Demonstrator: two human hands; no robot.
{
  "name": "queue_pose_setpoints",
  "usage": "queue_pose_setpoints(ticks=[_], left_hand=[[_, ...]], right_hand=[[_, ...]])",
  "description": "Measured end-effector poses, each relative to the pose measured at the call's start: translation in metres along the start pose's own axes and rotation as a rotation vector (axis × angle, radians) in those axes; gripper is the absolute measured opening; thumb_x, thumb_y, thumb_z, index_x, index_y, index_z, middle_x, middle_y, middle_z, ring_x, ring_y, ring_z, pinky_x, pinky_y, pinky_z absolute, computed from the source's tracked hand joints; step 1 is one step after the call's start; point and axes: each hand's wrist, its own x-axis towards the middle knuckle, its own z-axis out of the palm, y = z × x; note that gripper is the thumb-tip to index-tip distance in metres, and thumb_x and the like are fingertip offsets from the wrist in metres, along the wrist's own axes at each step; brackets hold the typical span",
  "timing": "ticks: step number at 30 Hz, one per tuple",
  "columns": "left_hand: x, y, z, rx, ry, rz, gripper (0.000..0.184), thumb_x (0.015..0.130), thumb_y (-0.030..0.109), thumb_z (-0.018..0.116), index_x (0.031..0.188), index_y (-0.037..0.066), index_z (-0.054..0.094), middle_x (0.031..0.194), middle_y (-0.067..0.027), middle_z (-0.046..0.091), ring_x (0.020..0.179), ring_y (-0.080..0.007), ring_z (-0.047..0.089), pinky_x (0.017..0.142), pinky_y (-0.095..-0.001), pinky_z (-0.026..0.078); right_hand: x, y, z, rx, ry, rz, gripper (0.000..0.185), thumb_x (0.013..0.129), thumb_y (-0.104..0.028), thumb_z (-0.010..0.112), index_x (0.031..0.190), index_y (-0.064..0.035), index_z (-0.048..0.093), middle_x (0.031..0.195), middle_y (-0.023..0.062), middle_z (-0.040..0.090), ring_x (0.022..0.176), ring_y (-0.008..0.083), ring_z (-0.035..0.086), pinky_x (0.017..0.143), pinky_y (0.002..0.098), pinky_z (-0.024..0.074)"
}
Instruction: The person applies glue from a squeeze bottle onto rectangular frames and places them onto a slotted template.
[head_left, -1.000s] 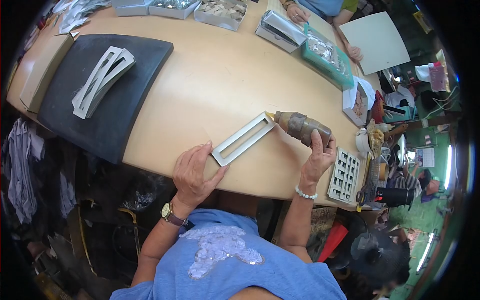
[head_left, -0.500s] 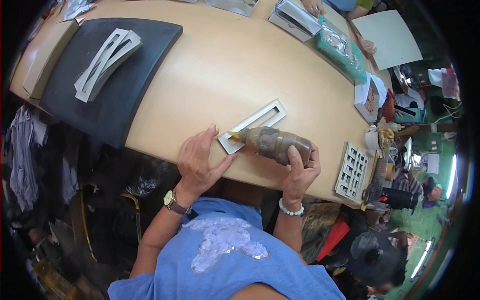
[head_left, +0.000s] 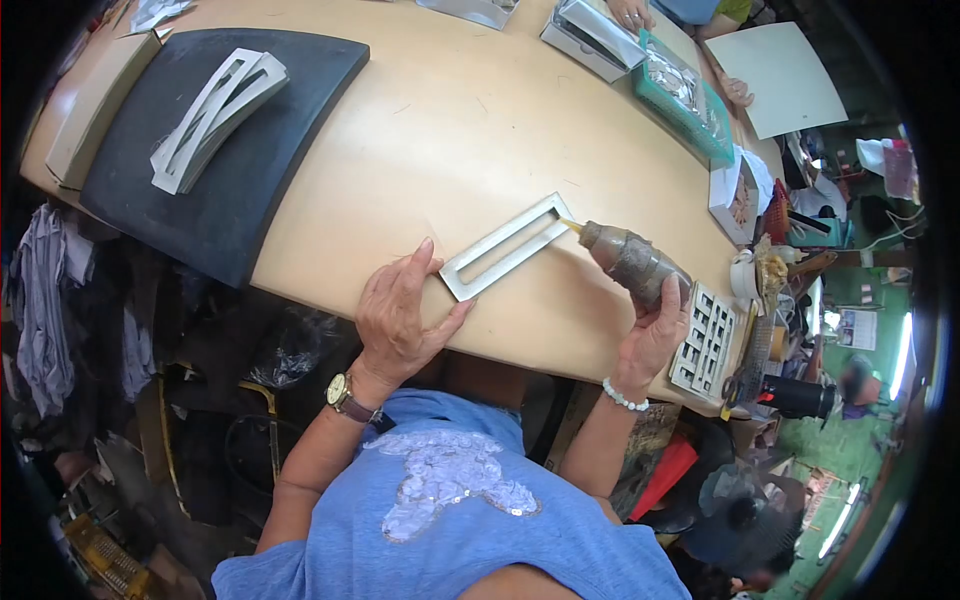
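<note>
A pale rectangular frame (head_left: 455, 281) with a long slot lies slanted on the table near its front edge. My left hand (head_left: 398, 308) holds the frame's near-left end, thumb at one corner and fingers at the other. In my right hand (head_left: 652, 343) is a brown, tape-wrapped squeeze bottle (head_left: 632, 260), gripped around its base. Tilted to the left, the bottle has its yellowish nozzle at the far-right end of the frame, seemingly touching it. Whether anything flows out is too small to tell.
A stack of similar frames (head_left: 195, 140) rests on a black mat (head_left: 300, 110) at left. To the right lies a panel with several cutouts (head_left: 703, 345). Farther back stand a green basket (head_left: 690, 115) and a white box (head_left: 590, 45); another person's hand (head_left: 630, 14) is behind them.
My right hand and the bottle have moved right and the nozzle has gone from the frame's near-left end to its far-right end. My left hand has stayed nearly in place.
</note>
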Motion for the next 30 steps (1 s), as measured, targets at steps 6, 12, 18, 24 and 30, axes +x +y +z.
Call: queue_pose_setpoints(ticks=[6,12,18,24,30], left_hand=[[0.0,0.0,0.001,-0.002,0.003,-0.007,0.077,0.067,0.019,0.079,0.131,0.0,0.041,0.097,-0.0088,0.064,0.089,-0.0255,0.061,0.079,-0.0374,0.048],[0.0,0.0,0.0,0.008,-0.008,-0.01,0.076,0.066,0.019,0.079,0.13,0.0,0.042,0.095,-0.0085,0.065,0.088,-0.0254,0.061,0.078,-0.0378,0.048],[0.003,0.001,0.0,0.031,-0.016,-0.01,0.074,0.066,0.019,0.078,0.129,0.0,0.044,0.095,-0.0081,0.065,0.087,-0.0253,0.06,0.077,-0.038,0.048],[0.004,0.003,-0.002,0.003,-0.021,-0.004,0.069,0.07,0.016,0.075,0.129,-0.002,0.043,0.093,-0.0105,0.066,0.087,-0.0279,0.061,0.079,-0.0392,0.047],[0.0,-0.001,0.0,0.02,-0.021,0.007,0.045,0.084,0.005,0.057,0.126,-0.004,0.046,0.093,-0.0118,0.067,0.086,-0.0292,0.061,0.078,-0.0397,0.047]], right_hand=[[0.013,0.008,-0.014,-0.116,0.036,-0.064,0.023,0.086,-0.013,0.065,0.103,-0.0014,0.056,0.095,0.0065,0.062,0.083,0.0145,0.062,0.072,0.0266,0.054],[0.013,0.014,-0.014,-0.146,0.043,-0.082,0.023,0.085,-0.01,0.066,0.103,0.0008,0.057,0.095,0.0065,0.061,0.085,0.0137,0.06,0.077,0.0269,0.0515],[-0.004,0.012,-0.012,-0.16,-0.016,-0.049,0.028,0.084,-0.007,0.065,0.108,0.003,0.056,0.096,0.0079,0.062,0.086,0.0134,0.059,0.078,0.0261,0.0502],[-0.045,0.007,0.0,-0.173,-0.133,0.025,0.03,0.082,-0.004,0.066,0.109,0.003,0.056,0.096,0.0069,0.061,0.086,0.0117,0.058,0.078,0.0248,0.0481],[-0.072,0.004,0.005,-0.137,-0.229,0.175,0.036,0.078,-0.004,0.07,0.11,0.0016,0.055,0.095,0.0047,0.06,0.085,0.01,0.057,0.078,0.0222,0.0464]])
